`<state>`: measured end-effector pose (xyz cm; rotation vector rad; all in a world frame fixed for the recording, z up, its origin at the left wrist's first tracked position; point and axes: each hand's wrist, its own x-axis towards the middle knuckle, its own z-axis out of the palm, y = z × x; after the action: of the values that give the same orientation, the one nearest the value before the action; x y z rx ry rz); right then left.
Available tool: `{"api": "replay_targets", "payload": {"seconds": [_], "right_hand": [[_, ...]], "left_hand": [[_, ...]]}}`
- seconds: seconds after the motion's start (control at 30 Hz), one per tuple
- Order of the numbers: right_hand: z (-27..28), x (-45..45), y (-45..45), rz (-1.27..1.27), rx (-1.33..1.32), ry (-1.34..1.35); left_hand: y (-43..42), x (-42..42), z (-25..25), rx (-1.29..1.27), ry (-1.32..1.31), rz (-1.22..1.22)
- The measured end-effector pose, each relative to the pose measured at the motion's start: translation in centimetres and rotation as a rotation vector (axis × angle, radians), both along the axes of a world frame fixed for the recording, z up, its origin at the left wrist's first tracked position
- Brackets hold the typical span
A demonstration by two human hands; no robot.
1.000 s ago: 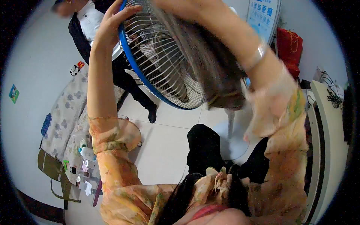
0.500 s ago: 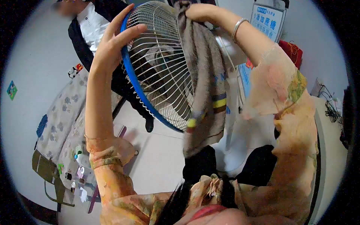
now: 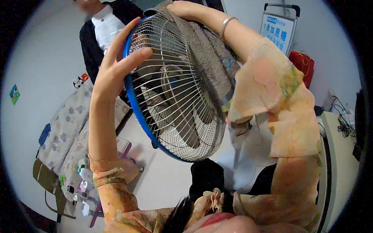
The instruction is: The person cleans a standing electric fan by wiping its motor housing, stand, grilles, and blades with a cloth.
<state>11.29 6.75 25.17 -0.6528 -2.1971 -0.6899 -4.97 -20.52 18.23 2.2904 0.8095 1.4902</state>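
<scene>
A round wire fan guard with a blue rim is tilted in front of me. My left hand grips its rim at the upper left, thumb over the wires and fingers behind the rim. My right hand, with a silver bracelet at the wrist, presses a grey-brown towel on the top of the guard. The towel hangs down along the guard's right side. Through the wires grey parts show. Behind it the fan's white stand rises from a round base on the floor.
A person in a dark jacket stands at the upper left. Below is a flower-patterned sofa beside a low table with bottles. On the right are a sign board, a red bag and a pale cabinet with cables.
The towel has moved up and left onto the top of the guard with my right hand. The guard shows lower and larger. My left hand remains on the rim.
</scene>
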Motion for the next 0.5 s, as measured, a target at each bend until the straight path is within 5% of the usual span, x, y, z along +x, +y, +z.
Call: {"api": "replay_targets", "payload": {"seconds": [0.1,0.23,0.37,0.5], "right_hand": [[-0.7,1.5,-2.1,-0.316,0.154,-0.253],[-4.4,4.5,-10.5,-0.413,0.148,-0.391],[-6.1,6.3,-12.7,-0.374,-0.276,-0.264],[-0.9,8.0,-14.6,-0.357,-0.512,-0.202]], "left_hand": [[0.7,-0.2,0.3,0.037,0.016,0.021],[0.0,0.6,-0.1,-0.064,-0.084,0.012],[0.4,-0.6,-0.1,-0.011,-0.038,0.008],[0.1,-0.1,0.2,-0.058,-0.050,-0.011]]}}
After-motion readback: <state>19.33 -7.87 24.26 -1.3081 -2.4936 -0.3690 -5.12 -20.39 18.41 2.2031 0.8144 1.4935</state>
